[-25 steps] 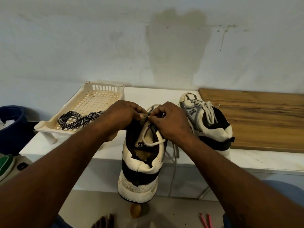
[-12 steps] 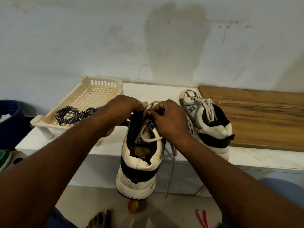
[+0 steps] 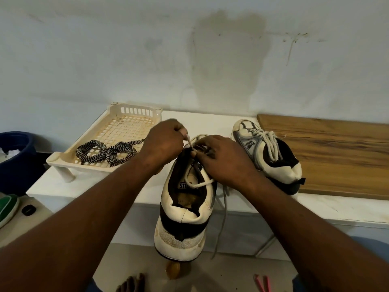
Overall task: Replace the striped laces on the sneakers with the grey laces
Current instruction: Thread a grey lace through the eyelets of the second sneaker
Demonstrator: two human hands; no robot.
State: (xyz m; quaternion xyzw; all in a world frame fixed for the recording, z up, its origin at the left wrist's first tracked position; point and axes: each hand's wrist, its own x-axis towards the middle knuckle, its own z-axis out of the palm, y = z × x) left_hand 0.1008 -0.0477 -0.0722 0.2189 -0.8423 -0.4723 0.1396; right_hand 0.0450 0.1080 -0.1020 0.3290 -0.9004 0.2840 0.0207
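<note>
My left hand (image 3: 163,142), centre frame, wrist raised: fingers curled tight, pinching the grey lace (image 3: 189,142) taut. My right hand (image 3: 223,161), just beside it: fingers curled, gripping the sneaker (image 3: 185,209) at its eyelets. Striped laces (image 3: 105,152): in the tray (image 3: 136,111), centre left.

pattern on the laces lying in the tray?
Black-and-white zigzag stripes on the striped laces in the cream tray. Head view, the only one.
</note>
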